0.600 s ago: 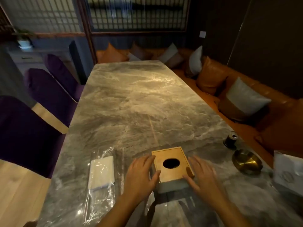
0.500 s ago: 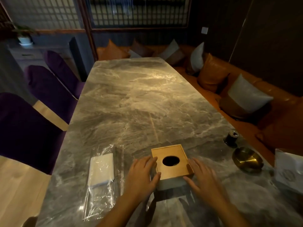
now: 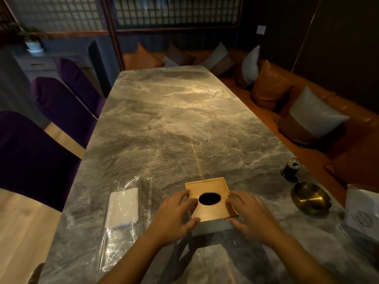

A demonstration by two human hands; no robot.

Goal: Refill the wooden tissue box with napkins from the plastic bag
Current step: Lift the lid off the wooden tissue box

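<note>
Head camera is looking down a long marble table (image 3: pixel 184 119), and the person is standing at its near end with both hands on the wooden tissue box (image 3: pixel 211 198). The left hand (image 3: pixel 174 216) is cupping the box's left edge, fingers spread along the lid and thumb pressing the near corner; the right hand (image 3: pixel 252 214) is mirroring it on the right edge. Both are grasping the box between them rather than lying slack, though how firmly is hard to judge. The box is sitting square to the person, directly ahead and centred between the hands, its oval opening (image 3: pixel 209 198) showing dark, and no paper is visible in it. The plastic bag (image 3: pixel 123 232) is lying flat on the table just left of the left hand, its long axis running away from the person, with the white stack of napkins (image 3: pixel 123 208) in its far half. The left hand is clearly the nearer one to the bag, so it seems the natural hand to reach for the napkins once the lid is off, a step that looks not yet done. A brass bowl (image 3: pixel 309 198) and a small dark jar (image 3: pixel 291 169) are standing well off to the right.
</note>
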